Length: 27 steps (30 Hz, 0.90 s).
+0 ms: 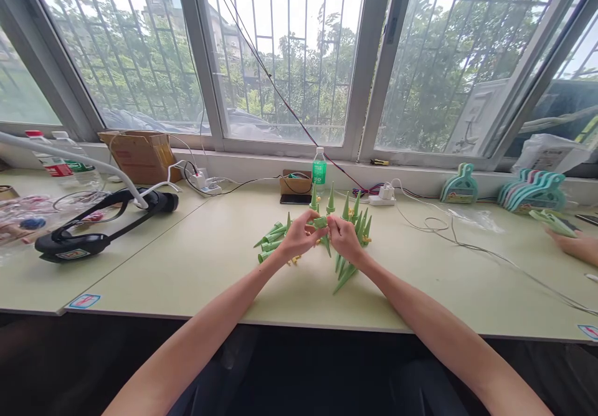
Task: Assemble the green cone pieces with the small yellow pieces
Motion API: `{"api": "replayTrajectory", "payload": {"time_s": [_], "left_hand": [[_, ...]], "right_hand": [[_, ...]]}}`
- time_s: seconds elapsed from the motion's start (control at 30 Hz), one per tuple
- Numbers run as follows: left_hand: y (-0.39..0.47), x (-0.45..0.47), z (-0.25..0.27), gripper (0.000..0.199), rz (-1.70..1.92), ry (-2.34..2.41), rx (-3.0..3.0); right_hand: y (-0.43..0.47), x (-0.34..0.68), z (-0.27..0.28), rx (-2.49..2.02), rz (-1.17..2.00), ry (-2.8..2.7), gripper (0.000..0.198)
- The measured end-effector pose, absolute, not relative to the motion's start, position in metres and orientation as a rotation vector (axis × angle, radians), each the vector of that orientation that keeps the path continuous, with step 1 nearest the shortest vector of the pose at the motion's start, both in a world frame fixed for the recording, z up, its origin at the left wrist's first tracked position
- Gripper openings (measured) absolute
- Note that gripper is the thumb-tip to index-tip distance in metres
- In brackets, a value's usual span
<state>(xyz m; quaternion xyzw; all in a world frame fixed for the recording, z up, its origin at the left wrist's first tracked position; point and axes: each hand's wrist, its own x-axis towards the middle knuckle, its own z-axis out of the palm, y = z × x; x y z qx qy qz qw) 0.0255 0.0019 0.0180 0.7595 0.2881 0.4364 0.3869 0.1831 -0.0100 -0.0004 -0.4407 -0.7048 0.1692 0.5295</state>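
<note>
Close together above the table, my left hand point(300, 236) and my right hand point(344, 239) pinch a small light-green plastic piece point(320, 222) between them. The fingers of both are closed on it, and they partly cover it. Several green pointed cones point(359, 220) stand beside my right hand, and others point(346, 276) lie in front of it. To the left of my left hand, hollow green cones point(267, 247) lie on their sides. Small yellow bits point(294, 259) sit by the left hand; their kind is too small to make out. Another green cone point(331, 198) stands upright behind the hands.
A green-labelled bottle point(319, 168) and a small cardboard box point(295, 184) stand behind the cones. A black headset point(107, 220) lies at left. Cables point(460, 241), teal hanger-like pieces point(532, 190) and another person's hand point(574, 243) holding something green are at right.
</note>
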Motion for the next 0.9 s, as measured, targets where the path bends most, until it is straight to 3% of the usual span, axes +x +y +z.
{"api": "replayTrajectory", "payload": {"time_s": [0.9], "left_hand": [[0.005,0.027,0.008,0.023,1.296,0.785,2.367]], "right_hand": [[-0.008,0.181,-0.001,-1.002,0.684,-1.569,0.049]]}}
